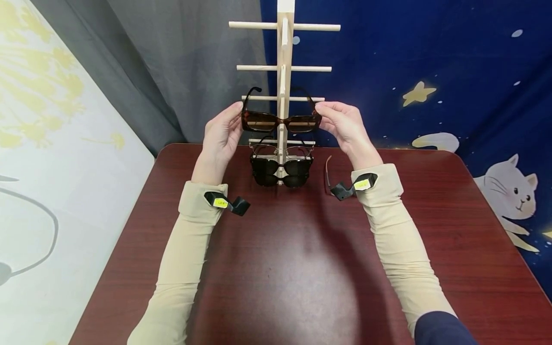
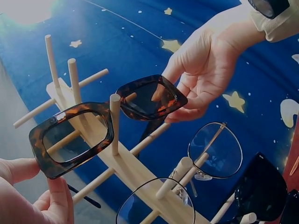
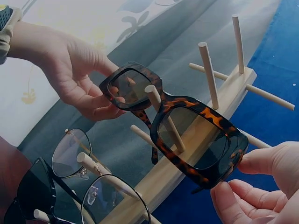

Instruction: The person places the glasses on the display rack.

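Tortoiseshell sunglasses (image 1: 260, 122) span the wooden display stand (image 1: 289, 60), level between both hands. My left hand (image 1: 220, 136) pinches their left end between thumb and fingers, and my right hand (image 1: 345, 125) pinches the right end. In the left wrist view, a front peg (image 2: 115, 126) stands at the bridge of the tortoiseshell frame. The temples point back past the post. Below hang thin wire-rimmed glasses (image 2: 215, 154) with clear lenses. Under those, black sunglasses (image 1: 265, 166) sit on the stand, with another dark pair (image 1: 296, 181) lowest.
The stand's upper crossbars (image 1: 316, 27) carry no glasses. On the reddish-brown table (image 1: 267, 268), a glasses temple (image 1: 327, 170) shows beside the right wrist camera (image 1: 342, 190), which hides the rest. Grey (image 1: 181, 57) and blue star-patterned curtains (image 1: 366, 57) hang behind.
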`<control>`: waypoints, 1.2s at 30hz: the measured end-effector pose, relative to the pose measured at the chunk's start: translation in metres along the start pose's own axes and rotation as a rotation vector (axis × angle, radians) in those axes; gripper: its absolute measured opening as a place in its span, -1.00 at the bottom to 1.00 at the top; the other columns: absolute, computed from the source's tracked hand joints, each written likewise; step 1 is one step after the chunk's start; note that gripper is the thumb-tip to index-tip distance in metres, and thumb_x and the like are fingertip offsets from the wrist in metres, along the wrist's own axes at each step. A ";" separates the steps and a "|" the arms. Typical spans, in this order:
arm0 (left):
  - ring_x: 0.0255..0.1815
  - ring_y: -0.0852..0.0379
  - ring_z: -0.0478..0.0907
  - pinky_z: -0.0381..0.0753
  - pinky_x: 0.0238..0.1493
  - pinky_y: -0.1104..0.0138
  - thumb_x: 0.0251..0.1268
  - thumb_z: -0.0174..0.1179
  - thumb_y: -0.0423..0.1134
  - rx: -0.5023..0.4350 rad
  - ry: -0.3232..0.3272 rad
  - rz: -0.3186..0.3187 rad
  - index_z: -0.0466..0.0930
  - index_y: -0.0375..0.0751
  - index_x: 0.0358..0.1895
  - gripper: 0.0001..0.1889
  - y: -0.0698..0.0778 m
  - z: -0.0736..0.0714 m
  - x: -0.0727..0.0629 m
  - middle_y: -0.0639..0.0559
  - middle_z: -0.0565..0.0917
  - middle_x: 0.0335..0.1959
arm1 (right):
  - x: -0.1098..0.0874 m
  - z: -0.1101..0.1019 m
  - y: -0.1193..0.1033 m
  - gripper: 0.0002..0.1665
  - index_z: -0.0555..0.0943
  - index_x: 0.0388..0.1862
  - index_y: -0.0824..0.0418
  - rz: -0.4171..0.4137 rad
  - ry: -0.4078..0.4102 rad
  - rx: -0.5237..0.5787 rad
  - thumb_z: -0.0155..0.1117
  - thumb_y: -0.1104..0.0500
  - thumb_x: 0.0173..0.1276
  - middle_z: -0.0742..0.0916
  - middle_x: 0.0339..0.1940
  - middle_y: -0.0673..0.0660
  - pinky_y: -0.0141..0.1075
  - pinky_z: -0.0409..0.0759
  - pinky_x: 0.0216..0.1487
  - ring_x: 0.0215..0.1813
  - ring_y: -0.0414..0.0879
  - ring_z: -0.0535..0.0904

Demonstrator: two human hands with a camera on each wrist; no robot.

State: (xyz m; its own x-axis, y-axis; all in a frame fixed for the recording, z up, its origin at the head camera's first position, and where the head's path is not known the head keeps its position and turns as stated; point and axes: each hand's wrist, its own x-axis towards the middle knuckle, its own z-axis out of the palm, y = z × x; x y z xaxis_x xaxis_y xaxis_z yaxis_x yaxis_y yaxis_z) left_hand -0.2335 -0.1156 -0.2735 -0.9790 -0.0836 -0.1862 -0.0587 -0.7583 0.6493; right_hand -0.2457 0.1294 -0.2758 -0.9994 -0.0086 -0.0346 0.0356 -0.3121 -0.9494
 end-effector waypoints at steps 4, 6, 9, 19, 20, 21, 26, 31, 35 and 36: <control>-0.28 0.08 0.50 0.61 -0.38 0.47 0.16 0.16 -0.59 0.008 -0.001 0.000 0.52 -0.49 -0.08 -0.76 0.000 -0.001 0.001 -0.21 0.49 -0.18 | 0.000 0.000 0.000 -0.90 0.68 -0.44 0.27 -0.001 -0.008 0.003 0.27 0.37 0.24 0.69 -0.38 0.10 -0.43 0.63 -0.32 -0.43 -0.12 0.62; -0.29 0.08 0.50 0.61 -0.39 0.48 0.15 0.16 -0.59 0.008 0.000 -0.003 0.52 -0.48 -0.10 -0.78 0.000 -0.002 0.002 -0.21 0.49 -0.19 | 0.000 0.000 -0.001 -0.90 0.68 -0.43 0.27 0.000 -0.010 0.001 0.27 0.38 0.25 0.70 -0.37 0.10 -0.43 0.63 -0.32 -0.43 -0.13 0.62; -0.31 0.08 0.51 0.61 -0.41 0.47 0.15 0.17 -0.59 0.006 0.006 -0.008 0.52 -0.49 -0.10 -0.77 -0.001 -0.002 0.002 -0.21 0.50 -0.22 | 0.000 0.000 -0.001 -0.92 0.68 -0.42 0.28 0.006 -0.009 0.000 0.27 0.37 0.24 0.70 -0.37 0.10 -0.43 0.64 -0.33 -0.43 -0.13 0.62; -0.28 0.07 0.51 0.62 -0.38 0.47 0.15 0.18 -0.57 0.029 -0.018 -0.015 0.43 -0.53 0.11 -0.60 -0.001 -0.006 0.002 -0.22 0.50 -0.18 | -0.001 0.000 -0.002 -0.88 0.68 -0.46 0.25 -0.004 -0.007 -0.016 0.27 0.37 0.24 0.70 -0.41 0.09 -0.43 0.64 -0.32 -0.46 -0.13 0.62; -0.28 0.07 0.51 0.62 -0.39 0.47 0.16 0.18 -0.56 0.032 -0.019 -0.017 0.45 -0.52 0.09 -0.61 -0.001 -0.006 0.002 -0.22 0.50 -0.18 | -0.001 0.000 -0.002 -0.90 0.68 -0.45 0.26 -0.002 -0.007 -0.017 0.27 0.37 0.24 0.70 -0.41 0.09 -0.43 0.64 -0.32 -0.46 -0.13 0.62; -0.28 0.07 0.51 0.62 -0.39 0.48 0.16 0.18 -0.56 0.031 -0.021 -0.019 0.46 -0.51 0.07 -0.63 -0.001 -0.007 0.001 -0.22 0.50 -0.19 | -0.001 0.000 -0.002 -0.91 0.67 -0.44 0.26 0.001 -0.007 -0.018 0.28 0.36 0.24 0.70 -0.41 0.08 -0.43 0.64 -0.31 -0.45 -0.13 0.62; -0.29 0.09 0.51 0.61 -0.38 0.47 0.17 0.18 -0.55 0.036 -0.028 -0.023 0.56 -0.44 -0.14 -0.82 0.000 -0.013 -0.002 -0.18 0.52 -0.24 | -0.002 -0.002 -0.003 -0.95 0.65 -0.35 0.29 0.009 0.004 -0.019 0.29 0.30 0.26 0.69 -0.39 0.11 -0.40 0.65 -0.25 -0.39 -0.12 0.64; -0.34 0.10 0.56 0.63 -0.29 0.43 0.20 0.17 -0.52 0.056 -0.046 0.006 0.61 -0.40 -0.30 -0.94 0.000 -0.023 -0.010 -0.14 0.59 -0.36 | -0.007 -0.009 -0.004 -0.78 0.59 -0.15 0.41 0.000 0.002 -0.008 0.24 0.26 0.31 0.68 -0.37 0.14 -0.38 0.65 -0.20 -0.34 -0.10 0.64; -0.37 0.10 0.58 0.63 -0.23 0.43 0.23 0.16 -0.48 0.093 -0.081 0.044 0.62 -0.40 -0.29 -0.93 -0.001 -0.033 -0.019 -0.13 0.62 -0.38 | -0.012 -0.017 -0.003 -0.72 0.56 -0.12 0.44 -0.002 -0.001 -0.011 0.19 0.22 0.36 0.68 -0.37 0.16 -0.40 0.65 -0.21 -0.35 -0.10 0.64; -0.37 0.10 0.58 0.63 -0.22 0.43 0.23 0.16 -0.48 0.104 -0.087 0.052 0.62 -0.39 -0.28 -0.93 -0.002 -0.035 -0.022 -0.13 0.62 -0.38 | -0.013 -0.019 -0.003 -0.74 0.57 -0.14 0.43 -0.001 0.000 -0.011 0.18 0.21 0.36 0.69 -0.38 0.16 -0.40 0.65 -0.22 -0.35 -0.10 0.64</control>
State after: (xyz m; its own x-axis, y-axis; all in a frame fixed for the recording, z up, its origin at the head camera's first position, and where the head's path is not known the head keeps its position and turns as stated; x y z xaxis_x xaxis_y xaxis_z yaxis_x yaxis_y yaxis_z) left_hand -0.2056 -0.1351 -0.2962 -0.9942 -0.0611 -0.0890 -0.0234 -0.6830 0.7301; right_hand -0.2324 0.1485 -0.2789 -0.9994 -0.0081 -0.0336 0.0345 -0.3019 -0.9527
